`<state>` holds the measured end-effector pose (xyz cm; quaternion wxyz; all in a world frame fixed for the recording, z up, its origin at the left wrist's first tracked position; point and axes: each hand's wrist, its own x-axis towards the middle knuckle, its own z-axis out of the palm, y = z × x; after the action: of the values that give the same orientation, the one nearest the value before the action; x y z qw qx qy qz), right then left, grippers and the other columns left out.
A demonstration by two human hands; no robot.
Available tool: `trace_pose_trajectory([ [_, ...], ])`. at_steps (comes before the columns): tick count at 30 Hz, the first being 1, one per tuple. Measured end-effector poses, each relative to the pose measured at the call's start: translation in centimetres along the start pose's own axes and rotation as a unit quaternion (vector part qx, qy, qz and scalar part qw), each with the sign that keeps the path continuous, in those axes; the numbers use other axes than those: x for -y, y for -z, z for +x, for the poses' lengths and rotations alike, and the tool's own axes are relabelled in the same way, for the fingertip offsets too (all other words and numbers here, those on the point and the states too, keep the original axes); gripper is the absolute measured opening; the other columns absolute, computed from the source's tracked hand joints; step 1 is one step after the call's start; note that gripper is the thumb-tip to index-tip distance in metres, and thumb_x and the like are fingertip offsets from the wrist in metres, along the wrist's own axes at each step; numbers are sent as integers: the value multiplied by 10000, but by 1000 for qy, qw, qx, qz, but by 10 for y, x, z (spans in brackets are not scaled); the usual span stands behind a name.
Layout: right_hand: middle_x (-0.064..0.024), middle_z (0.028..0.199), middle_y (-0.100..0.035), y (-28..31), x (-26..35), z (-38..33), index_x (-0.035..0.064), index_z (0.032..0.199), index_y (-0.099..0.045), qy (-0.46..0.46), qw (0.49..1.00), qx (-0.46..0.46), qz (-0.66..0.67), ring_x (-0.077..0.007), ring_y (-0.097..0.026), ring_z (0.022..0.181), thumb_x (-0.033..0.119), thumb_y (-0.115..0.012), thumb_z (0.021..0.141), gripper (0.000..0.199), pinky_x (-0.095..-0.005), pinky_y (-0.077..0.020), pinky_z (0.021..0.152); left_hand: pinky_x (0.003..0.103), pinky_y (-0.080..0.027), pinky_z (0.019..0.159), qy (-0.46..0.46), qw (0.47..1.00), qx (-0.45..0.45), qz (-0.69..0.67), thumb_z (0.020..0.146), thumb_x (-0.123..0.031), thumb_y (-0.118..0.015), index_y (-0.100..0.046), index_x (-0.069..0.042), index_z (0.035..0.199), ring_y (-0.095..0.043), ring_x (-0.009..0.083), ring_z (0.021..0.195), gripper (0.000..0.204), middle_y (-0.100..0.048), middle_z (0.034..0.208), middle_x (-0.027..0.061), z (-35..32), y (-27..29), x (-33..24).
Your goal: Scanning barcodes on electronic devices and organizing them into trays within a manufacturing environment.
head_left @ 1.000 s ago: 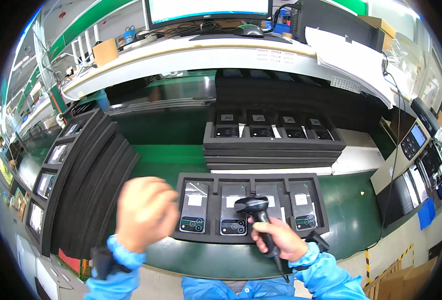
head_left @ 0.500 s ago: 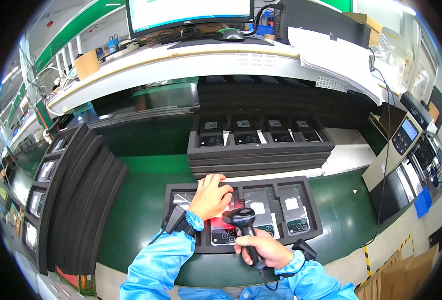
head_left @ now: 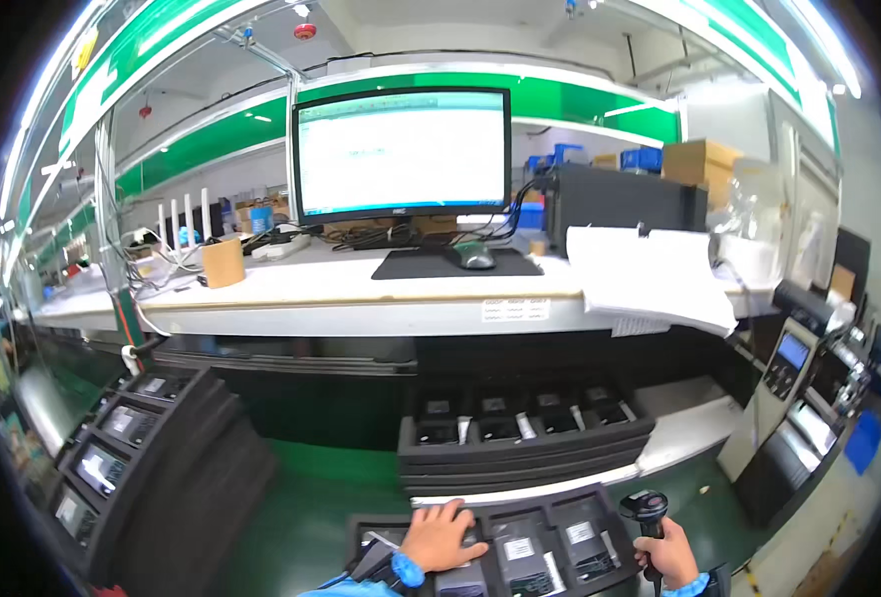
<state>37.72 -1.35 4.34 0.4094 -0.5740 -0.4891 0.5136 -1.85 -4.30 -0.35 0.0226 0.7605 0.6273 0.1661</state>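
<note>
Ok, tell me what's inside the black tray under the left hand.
The black tray holds dark devices with white labels, each in its own compartment. The left hand rests flat on its near-left part and covers what lies beneath. The lower edge of the view cuts the tray's front off.

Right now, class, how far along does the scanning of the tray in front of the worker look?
Done: nothing shows which devices are already scanned. In hand: the left hand rests on the front tray of boxed devices, and the right hand grips a black handheld scanner upright beside it. Left: the stack of trays behind and another at the left.
</note>
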Motion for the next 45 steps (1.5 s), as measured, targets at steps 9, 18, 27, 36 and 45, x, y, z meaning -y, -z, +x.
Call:
trace_pose_trajectory([
  [9, -142, 692, -679, 42, -44, 60, -28, 911, -665, 48, 962, -194, -187, -249, -672, 574, 42, -708, 691, 235, -387, -532, 563, 505, -375, 1051, 14, 997, -70, -18, 782, -402, -699, -652, -98, 1059, -534, 390, 1185, 415, -546, 1359, 178, 1, -8, -3],
  [18, -239, 891, -709, 68, -75, 91, -22, 990, -692, 98, 943, -164, -273, -413, -683, 851, 217, -743, 736, 353, -462, -532, 789, 384, -513, 929, -47, 943, -78, -319, 787, -137, -684, -633, -47, 841, -666, 313, 1065, 118, -710, 1132, 143, 17, -8, 25],
  [27, -245, 973, -722, 43, -48, 77, 3, 1070, -697, 15, 941, -163, -297, -434, -684, 964, 299, -733, 765, 427, -467, -528, 867, 396, -496, 923, -12, 931, -90, -354, 803, -73, -677, -573, -9, 784, -665, 329, 1009, 123, -706, 1055, 175, 11, 10, 20],
  [36, -242, 958, -719, 37, -37, 72, -9, 1067, -689, 35, 937, -189, -291, -417, -690, 941, 295, -739, 784, 418, -472, -527, 824, 400, -509, 917, 23, 925, -119, -359, 786, -63, -666, -602, -26, 881, -675, 330, 1001, 120, -716, 1042, 158, 11, 13, 17],
  [45, -239, 855, -701, 39, -36, 50, -37, 946, -673, 74, 936, -217, -268, -426, -676, 828, 225, -711, 730, 341, -466, -521, 759, 374, -471, 1017, 20, 943, -89, -320, 801, -99, -671, -628, -11, 1147, -638, 284, 1133, 360, -675, 1134, 132, 4, 11, 8],
])
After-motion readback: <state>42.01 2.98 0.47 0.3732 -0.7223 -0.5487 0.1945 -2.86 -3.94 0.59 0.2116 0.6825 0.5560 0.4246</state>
